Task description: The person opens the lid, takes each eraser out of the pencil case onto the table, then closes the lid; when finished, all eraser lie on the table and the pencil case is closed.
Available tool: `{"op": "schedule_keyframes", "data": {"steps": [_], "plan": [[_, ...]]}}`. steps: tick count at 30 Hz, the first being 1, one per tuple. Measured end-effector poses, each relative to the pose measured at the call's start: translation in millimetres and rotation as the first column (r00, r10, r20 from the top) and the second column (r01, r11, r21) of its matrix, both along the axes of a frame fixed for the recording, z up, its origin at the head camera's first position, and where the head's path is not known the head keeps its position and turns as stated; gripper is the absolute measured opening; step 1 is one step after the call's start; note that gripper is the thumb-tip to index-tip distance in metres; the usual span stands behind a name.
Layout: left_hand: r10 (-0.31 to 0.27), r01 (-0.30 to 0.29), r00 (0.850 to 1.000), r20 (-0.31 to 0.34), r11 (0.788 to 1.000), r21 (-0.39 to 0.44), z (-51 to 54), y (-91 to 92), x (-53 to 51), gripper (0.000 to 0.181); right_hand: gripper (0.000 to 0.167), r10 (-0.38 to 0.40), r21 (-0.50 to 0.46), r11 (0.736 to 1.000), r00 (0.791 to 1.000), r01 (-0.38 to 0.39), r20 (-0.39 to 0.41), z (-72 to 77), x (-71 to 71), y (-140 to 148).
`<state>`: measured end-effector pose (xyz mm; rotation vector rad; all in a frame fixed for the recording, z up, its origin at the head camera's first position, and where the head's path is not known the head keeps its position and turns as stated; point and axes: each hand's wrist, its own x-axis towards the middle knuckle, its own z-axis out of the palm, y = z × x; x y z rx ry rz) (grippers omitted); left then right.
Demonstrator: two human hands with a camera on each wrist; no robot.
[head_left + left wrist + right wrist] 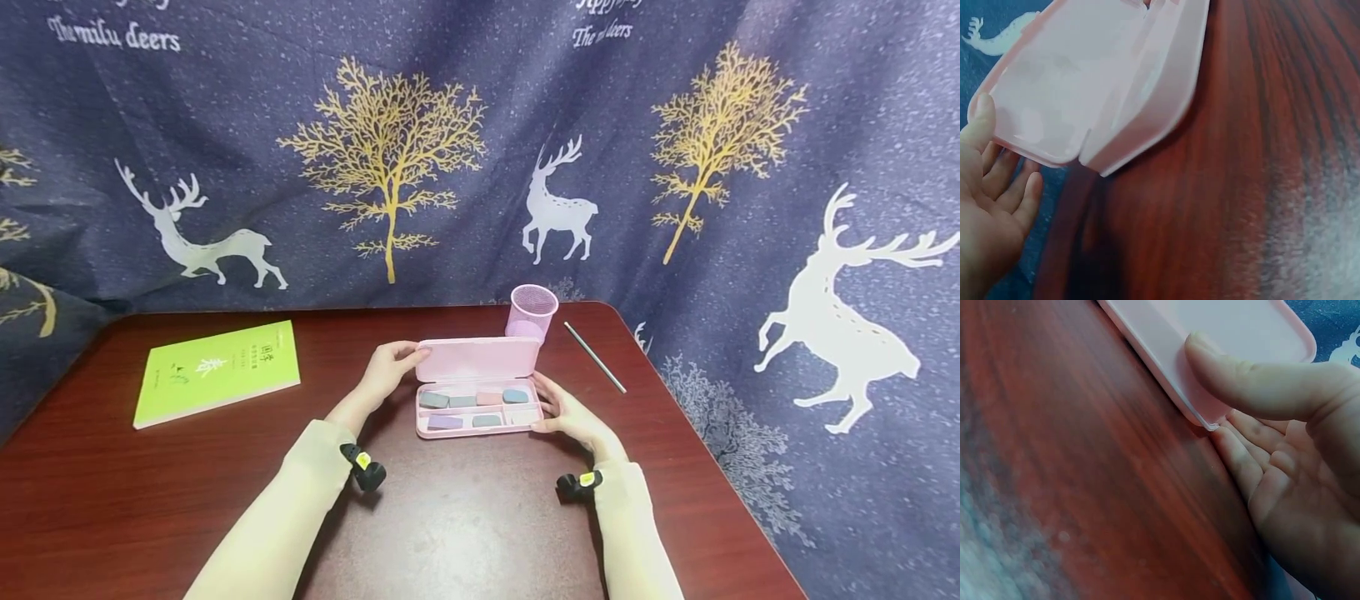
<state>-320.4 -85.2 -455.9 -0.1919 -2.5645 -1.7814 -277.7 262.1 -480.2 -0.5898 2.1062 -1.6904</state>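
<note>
Pink open case, pinched by left fingers and right fingers, shows blocks only in head view.

Two hands, the left hand and the right hand, grip one pink case with one lid. Between them lie six coloured blocks, four in the far row and two in the near; pale contents by the right hand are too faint to count. Beyond the right hand are one mesh cup and one thin stick. One green book lies left of the left hand. Two black wrist devices sit behind the grips. One cloth beyond both hands shows three whole white deer.
</note>
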Motion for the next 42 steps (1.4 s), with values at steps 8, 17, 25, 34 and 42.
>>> {"op": "schedule_keyframes", "data": {"steps": [8, 17, 25, 34, 42], "plan": [[0.046, -0.049, 0.995, 0.093, 0.998, 0.03, -17.1, -3.9, -1.3, 0.041, 0.096, 0.002, 0.002, 1.0, 1.0, -0.002, 0.009, -2.0, -1.7, 0.0], [0.063, -0.066, 0.993, 0.098, 0.998, 0.02, -23.8, -4.0, 1.6, 0.04, 0.096, -0.02, 0.0, 1.0, 0.999, 0.02, 0.036, -3.6, -3.9, 0.1], [0.06, -0.062, 0.996, 0.066, 0.998, 0.022, -27.1, -2.7, 1.2, 0.038, 0.096, -0.023, 0.0, 1.0, 0.999, 0.023, 0.042, -3.5, -4.5, 0.4], [0.105, -0.105, 0.994, 0.012, 0.994, 0.011, -26.9, 1.8, 5.6, 0.037, 0.096, -0.03, 0.015, 0.999, 0.998, 0.03, 0.047, -5.8, -5.1, 0.2], [0.261, -0.265, 0.952, -0.159, 0.964, -0.007, -18.6, 9.2, 9.9, 0.038, 0.096, -0.033, 0.007, 0.999, 0.998, 0.033, 0.046, -5.7, -3.9, 1.4]]}}
